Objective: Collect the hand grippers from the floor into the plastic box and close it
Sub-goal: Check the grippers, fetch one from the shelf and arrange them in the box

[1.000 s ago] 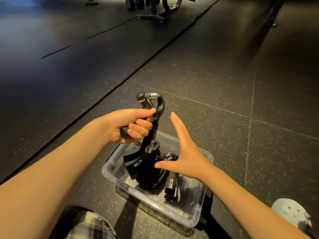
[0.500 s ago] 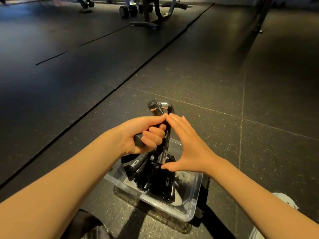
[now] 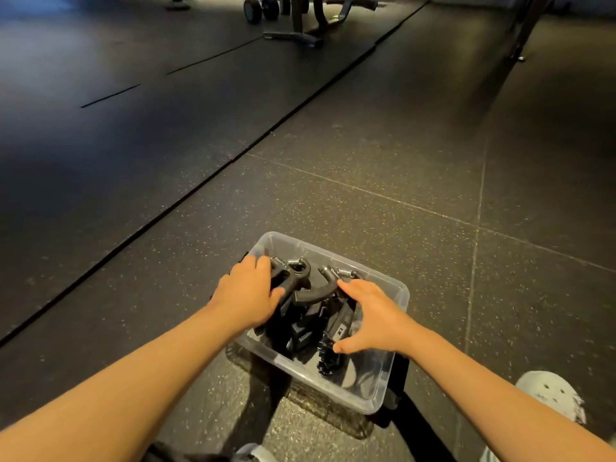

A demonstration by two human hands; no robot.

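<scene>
Head view shows the plastic box (image 3: 398, 296) at lower centre of the frame, standing on the speckled floor (image 3: 366, 181) with a black pile of grippers (image 3: 300, 331) inside. My left hand (image 3: 245, 296) is curled round the handle of one hand gripper (image 3: 295, 273) at the box's upper left corner. My right hand (image 3: 375, 323) is spread and holds nothing, its fingertips on or just above a second gripper (image 3: 316, 293); I cannot tell which. I judge the best move is to lay the held one flat, spring end below the rim, and level the heap with my right palm so a lid can seat. I see no lid plainly.
</scene>
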